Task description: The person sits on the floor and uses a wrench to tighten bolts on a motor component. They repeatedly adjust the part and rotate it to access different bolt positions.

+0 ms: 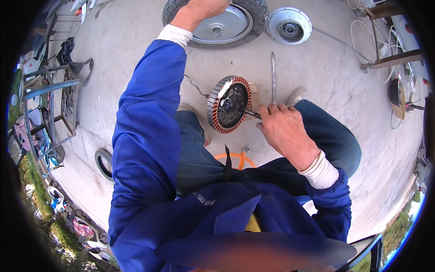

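I squat on a concrete floor in a blue jacket. My left hand (204,8) reaches far forward and rests on the rim of a tyred wheel (226,22) lying flat, fingers curled on its edge. My right hand (282,127) grips the axle shaft (251,113) of a round motor stator (229,105) with copper windings, which stands on edge between my feet. A long metal rod (273,75) lies on the floor just beyond my right hand.
A round silver hub cover (289,25) lies right of the wheel. White cables (362,41) and a wooden stand (389,50) are at the far right. A metal frame (50,109) with clutter stands at left, a small rubber ring (103,163) nearby.
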Demonstrator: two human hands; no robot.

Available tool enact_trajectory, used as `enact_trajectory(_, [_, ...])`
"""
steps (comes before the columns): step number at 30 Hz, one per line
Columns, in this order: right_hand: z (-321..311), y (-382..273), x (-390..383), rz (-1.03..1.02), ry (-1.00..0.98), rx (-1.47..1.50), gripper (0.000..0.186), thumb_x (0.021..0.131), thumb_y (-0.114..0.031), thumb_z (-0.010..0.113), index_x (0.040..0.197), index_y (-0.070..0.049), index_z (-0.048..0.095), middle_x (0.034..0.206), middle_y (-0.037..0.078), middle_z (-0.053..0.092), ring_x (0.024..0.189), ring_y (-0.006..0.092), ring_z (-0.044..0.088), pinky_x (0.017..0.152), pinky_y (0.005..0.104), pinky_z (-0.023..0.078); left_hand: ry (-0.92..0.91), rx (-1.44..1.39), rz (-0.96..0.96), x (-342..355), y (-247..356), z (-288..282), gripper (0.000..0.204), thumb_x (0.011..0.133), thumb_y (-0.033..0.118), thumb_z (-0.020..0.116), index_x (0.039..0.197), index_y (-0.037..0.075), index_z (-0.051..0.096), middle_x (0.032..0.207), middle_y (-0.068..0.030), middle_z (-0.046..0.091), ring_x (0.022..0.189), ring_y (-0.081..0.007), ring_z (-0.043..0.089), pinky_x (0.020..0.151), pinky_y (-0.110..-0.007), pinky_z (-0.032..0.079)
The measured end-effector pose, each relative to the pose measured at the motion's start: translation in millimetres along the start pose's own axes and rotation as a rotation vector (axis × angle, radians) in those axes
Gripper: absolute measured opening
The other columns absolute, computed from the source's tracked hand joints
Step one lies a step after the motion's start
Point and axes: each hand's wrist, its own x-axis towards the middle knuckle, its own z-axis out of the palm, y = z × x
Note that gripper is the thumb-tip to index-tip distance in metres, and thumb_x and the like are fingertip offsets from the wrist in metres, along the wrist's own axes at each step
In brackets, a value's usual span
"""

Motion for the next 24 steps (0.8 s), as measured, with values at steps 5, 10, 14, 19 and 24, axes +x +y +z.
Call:
enact_trajectory(5, [-1.1,-3.8,-2.5,0.004,0.007,0.038,0.039,0.084,-0.028,0.078,0.11,-0.004,0.062,0.094,0.013,0.07,0.087,0.0291,0.071,0.074,0.0392,0.057,0.197,0.197,0.04,3.6,-4.7,8.1,0.056,0.089,0.015,0.071,0.142,0.01,0.055,0.14,-0.0158,0.055,0.126,-0.0335,0.058,0.107,-0.047,0.05])
enact_trajectory(10, [-2.4,-8.0,3.1,0.001,-0.009,0.019,0.034,0.085,-0.027,0.077,0.105,-0.004,0.062,0.092,0.014,0.07,0.086,0.0313,0.072,0.072,0.0421,0.057,0.018,-0.058,-0.08,-2.3,-0.4,-17.8,0.045,0.094,0.011,0.064,0.138,0.007,0.057,0.136,-0.0167,0.06,0.123,-0.0342,0.06,0.104,-0.045,0.05])
enact_trajectory(14, [-0.8,-7.8,11.8,-0.011,0.008,-0.005,0.03,0.087,-0.027,0.075,0.098,-0.004,0.061,0.089,0.016,0.071,0.085,0.033,0.072,0.073,0.0434,0.058,-0.179,-0.191,-0.154,-12.7,17.9,-116.7,0.035,0.091,0.012,0.058,0.122,-0.003,0.059,0.112,-0.0263,0.068,0.107,-0.0431,0.066,0.091,-0.05,0.053])
enact_trajectory(19, [12.3,-3.9,17.2,-0.016,0.055,-0.056,0.025,0.088,-0.028,0.072,0.094,-0.005,0.066,0.086,0.013,0.071,0.081,0.0299,0.074,0.069,0.042,0.059,0.013,-0.258,-0.06,-44.5,68.9,-174.7,0.033,0.092,0.013,0.058,0.123,0.002,0.061,0.109,-0.0244,0.07,0.103,-0.0412,0.068,0.087,-0.051,0.053])
enact_trajectory(24, [14.4,-12.0,20.9,0.006,-0.011,-0.009,0.029,0.088,-0.028,0.073,0.097,-0.002,0.063,0.089,0.018,0.071,0.081,0.0363,0.072,0.072,0.0457,0.058,-0.035,-0.204,-0.335,-121.2,150.9,-207.8,0.044,0.093,0.011,0.064,0.137,0.011,0.06,0.111,-0.0124,0.071,0.102,-0.0327,0.068,0.086,-0.044,0.056])
